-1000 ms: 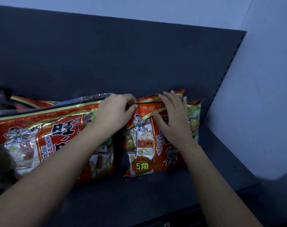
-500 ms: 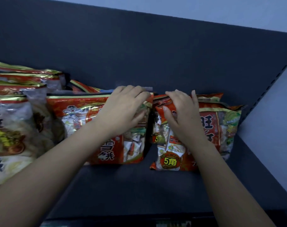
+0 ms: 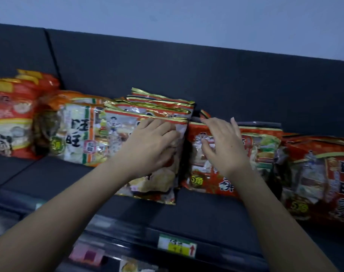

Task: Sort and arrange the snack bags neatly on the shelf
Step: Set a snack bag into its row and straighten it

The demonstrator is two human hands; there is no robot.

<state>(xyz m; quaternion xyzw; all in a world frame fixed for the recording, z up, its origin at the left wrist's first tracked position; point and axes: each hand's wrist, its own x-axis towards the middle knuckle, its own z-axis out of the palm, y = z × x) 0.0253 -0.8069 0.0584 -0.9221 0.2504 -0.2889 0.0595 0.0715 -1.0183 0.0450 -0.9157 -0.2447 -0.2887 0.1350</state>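
Sorting had moved leftward: left hand [image 3: 153, 147] pressed, seemingly flat, on the gold-edged snack bags [image 3: 149, 107], right hand [image 3: 225, 148] open, empty, over the red snack bag [image 3: 208, 183].

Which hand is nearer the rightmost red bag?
Right. The right hand is over the next bag beside the rightmost red bag; the left hand rests on a gold-edged bag farther left.

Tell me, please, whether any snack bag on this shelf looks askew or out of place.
Yes. The gold-trimmed bags under the left hand sit askew: fanned at the top, their bottom edge jutting further toward the shelf front than the red bag beside them.
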